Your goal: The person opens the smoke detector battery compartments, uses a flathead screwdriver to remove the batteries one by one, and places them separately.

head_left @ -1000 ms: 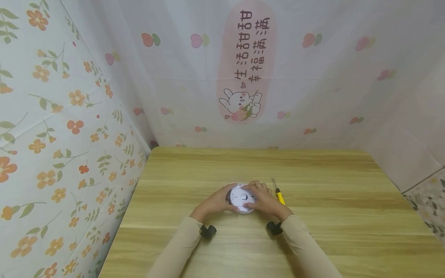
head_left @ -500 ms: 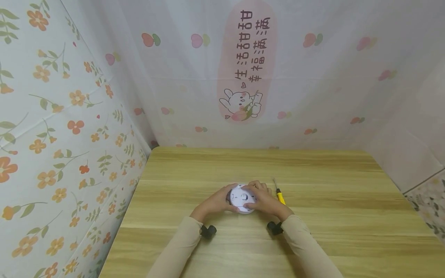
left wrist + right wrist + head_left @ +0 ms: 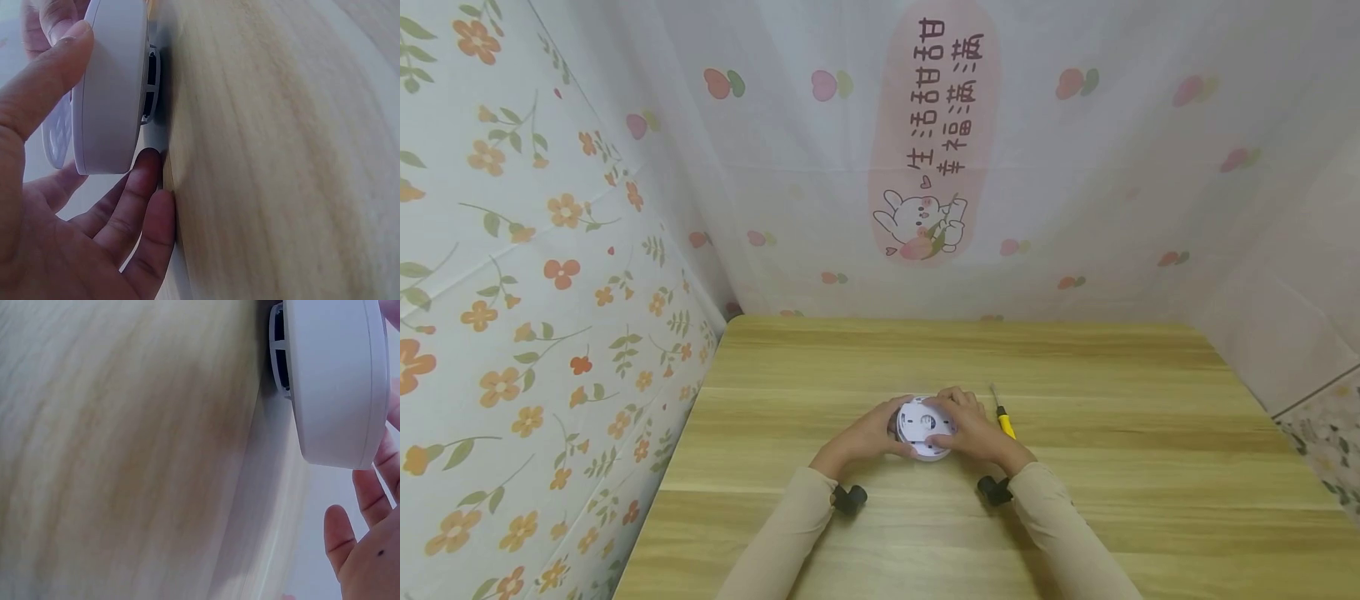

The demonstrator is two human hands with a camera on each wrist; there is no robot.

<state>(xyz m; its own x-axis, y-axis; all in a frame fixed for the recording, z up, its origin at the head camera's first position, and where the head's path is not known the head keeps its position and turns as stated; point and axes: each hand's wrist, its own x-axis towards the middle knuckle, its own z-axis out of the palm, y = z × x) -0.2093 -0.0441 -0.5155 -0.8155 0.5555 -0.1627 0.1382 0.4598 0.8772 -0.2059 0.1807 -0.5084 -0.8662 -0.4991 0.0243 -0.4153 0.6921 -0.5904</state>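
A white round smoke detector (image 3: 932,455) is face down over the table, its slotted vent ring (image 3: 151,84) towards the wood in the left wrist view. My left hand (image 3: 871,433) grips the body from the left, thumb on its side. A thin white mounting plate (image 3: 913,427) sits tilted on the back of the body; the left wrist view shows its edge standing apart from it. My right hand (image 3: 977,435) holds the plate with thumb and index finger, its other fingers beyond the far right side. In the right wrist view, fingers lie behind the body's rim.
A screwdriver (image 3: 1005,423) with a yellow and black handle lies on the wooden table (image 3: 1075,517), just right of my right hand. Black wrist cameras (image 3: 848,500) are strapped at both sleeves. Patterned curtains (image 3: 775,167) stand behind and left of the table.
The mounting plate lay flat on the detector; now it is shifted and tilted, baring the near inner rim. My right thumb has moved slightly with it. The left hand has stayed in place.
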